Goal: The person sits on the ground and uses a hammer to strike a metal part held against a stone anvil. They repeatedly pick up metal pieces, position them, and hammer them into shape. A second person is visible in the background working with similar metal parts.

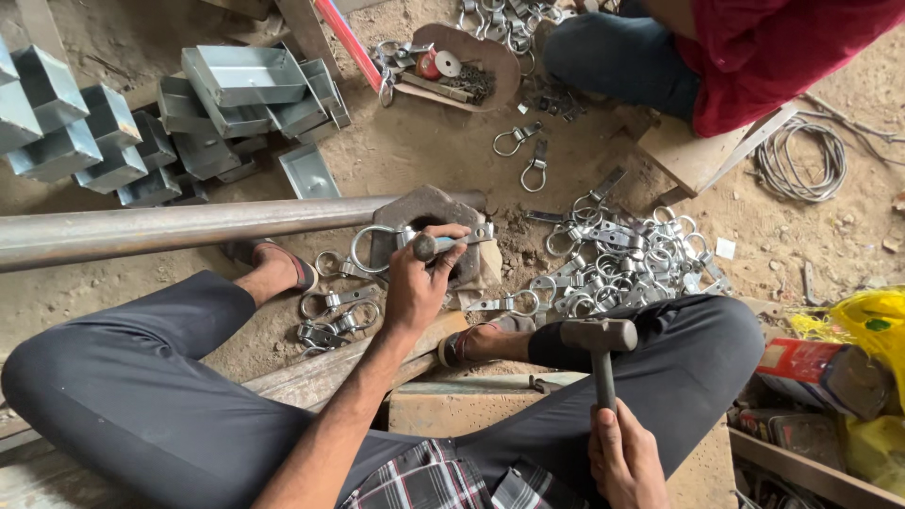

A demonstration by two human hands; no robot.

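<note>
My left hand [416,281] grips a short round punch [426,247] and presses a metal ring clamp [382,247] with a flat strap onto a worn iron block [429,209] on the dirt floor. My right hand [624,460] holds a hammer by its handle, and the hammer head [599,335] is raised above my right knee, apart from the block. My legs in dark trousers are spread to either side of the block.
A heap of ring clamps [617,259] lies right of the block, a few more [332,316] to its left. A long steel pipe [170,229] crosses at left. Grey metal boxes [236,90] are stacked beyond. Another person in red [745,57] sits opposite. A wire coil [801,160] lies at right.
</note>
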